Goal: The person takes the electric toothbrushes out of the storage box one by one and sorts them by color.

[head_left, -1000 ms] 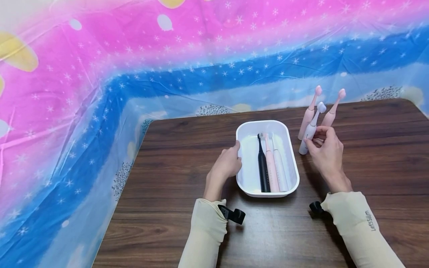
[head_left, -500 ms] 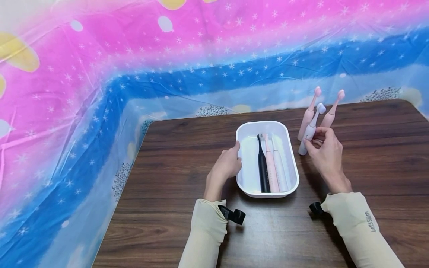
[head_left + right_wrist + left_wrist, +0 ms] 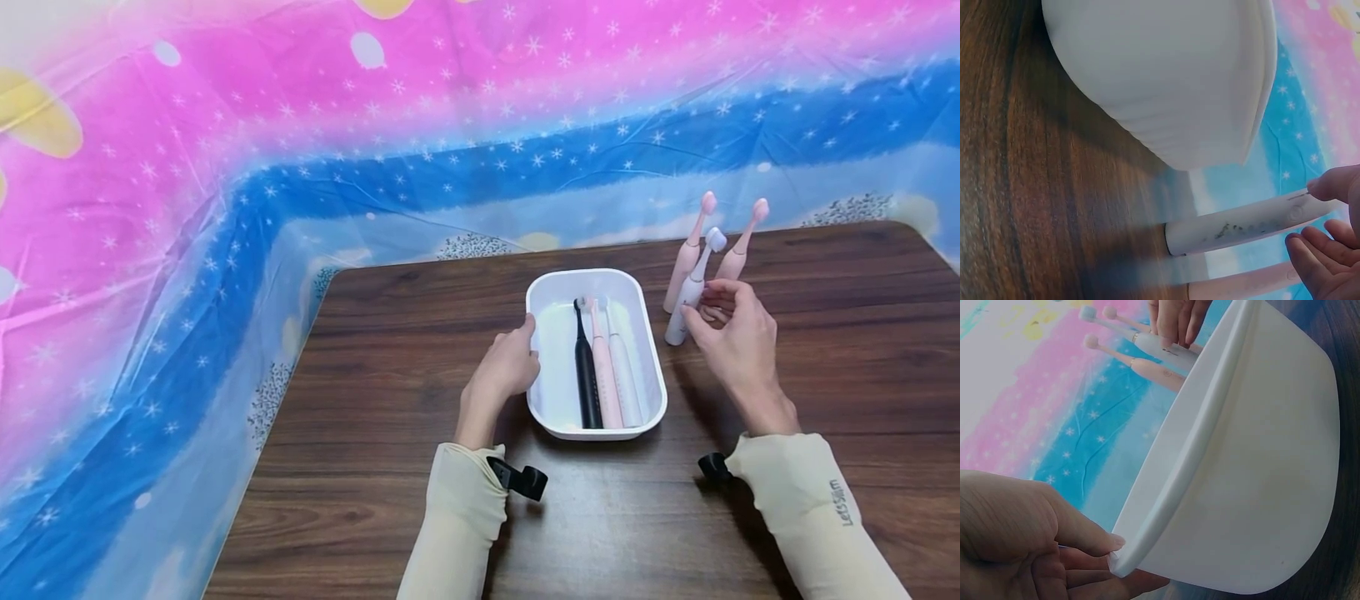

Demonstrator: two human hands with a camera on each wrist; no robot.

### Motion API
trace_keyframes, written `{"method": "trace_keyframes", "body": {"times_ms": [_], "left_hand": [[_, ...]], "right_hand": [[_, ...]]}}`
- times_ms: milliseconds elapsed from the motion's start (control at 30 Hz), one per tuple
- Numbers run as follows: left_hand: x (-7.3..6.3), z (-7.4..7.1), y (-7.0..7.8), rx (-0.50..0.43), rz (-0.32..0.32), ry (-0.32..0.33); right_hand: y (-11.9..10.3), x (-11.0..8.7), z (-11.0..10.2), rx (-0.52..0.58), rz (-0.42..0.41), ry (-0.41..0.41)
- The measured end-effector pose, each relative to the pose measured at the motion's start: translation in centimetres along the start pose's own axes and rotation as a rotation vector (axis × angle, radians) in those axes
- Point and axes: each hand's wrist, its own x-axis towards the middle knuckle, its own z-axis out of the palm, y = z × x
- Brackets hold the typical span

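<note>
- Nearest at 6 o'clock: cream sleeves [image 3: 450, 533], ribbed-looking soft knit, black wrist clips [image 3: 531, 482] jutting inward. I'd watch the right clip; a low sweep left could catch the tub.
- Tabletop [image 3: 360, 400]: dark wood grain, sheen at 6 o'clock. Looks slick; a sideways shove could slide the tub.
- Left hand [image 3: 510, 362] grips the rim of the white tub [image 3: 551, 400] at its 9 o'clock, thumb and fingers. A hard pull there could tip it. Smooth, glossy, rounded corners, rolled lip.
- Lying inside, side by side: black toothbrush [image 3: 587, 375], pink toothbrush [image 3: 606, 379], white toothbrush [image 3: 624, 375]. Slim round handles; I'd expect rolling if the tub jolts.
- Right hand [image 3: 738, 333], tub's 3 o'clock: fingers parted beside the upright white toothbrush [image 3: 677, 312], thumb tip at its handle. Not a grip as I read it; contact pressure I can't tell.
- That brush stands at tub's 2 o'clock: satin barrel, narrow flat base, top-heavy. A thumb nudge could topple it.
- Behind it, two upright pink toothbrushes [image 3: 682, 271], close enough for a domino fall.
- Farthest, 12 o'clock: creased snowflake backdrop [image 3: 480, 133], thin fabric.
</note>
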Motion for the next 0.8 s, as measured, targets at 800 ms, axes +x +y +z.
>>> {"method": "trace_keyframes", "body": {"times_ms": [800], "left_hand": [[0.0,0.0,-0.1,0.004,0.015,0.006]], "right_hand": [[-1.2,-2.3,-1.9,0.169,-0.08,-0.014]]}}
